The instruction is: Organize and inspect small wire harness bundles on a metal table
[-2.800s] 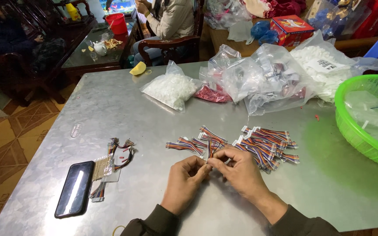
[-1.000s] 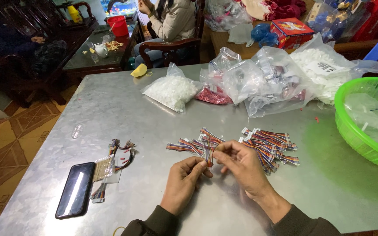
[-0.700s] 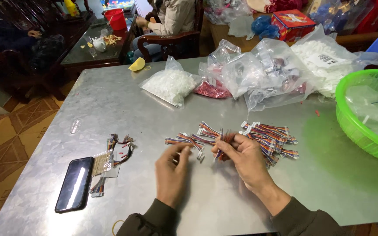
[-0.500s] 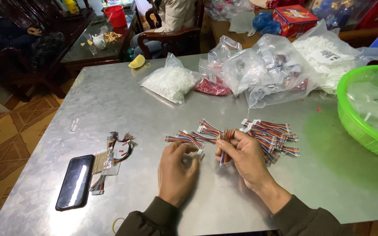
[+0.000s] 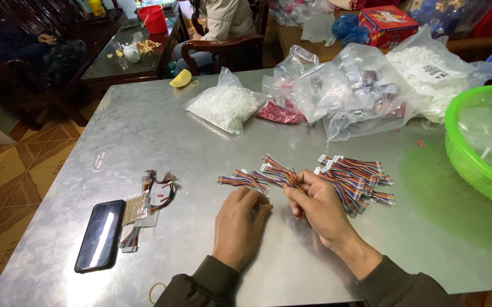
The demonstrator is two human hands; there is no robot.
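our right hand (image 5: 319, 206) pinches a multicoloured wire harness (image 5: 277, 177) above the surface (image 5: 212, 148); left hand (image 5: 238, 225) rests loosely curled, holding nothing. we'd best grip near the connector, keeping strands untangled.

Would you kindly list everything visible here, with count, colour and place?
metal table: one, grey, fills the view
wire harnesses: a pile, multicoloured with white connectors, centre right
wire bundle: one, multicoloured, left
smartphone: one, black, left front
plastic bags: several, clear, far side
bag of white parts: one, far centre
basket: one, green, right edge
rubber band: one, yellowish, front edge
red box: one, behind the table
seated person: one, far chair
left hand: fingertips on a harness on the table
right hand: grip shut on a harness
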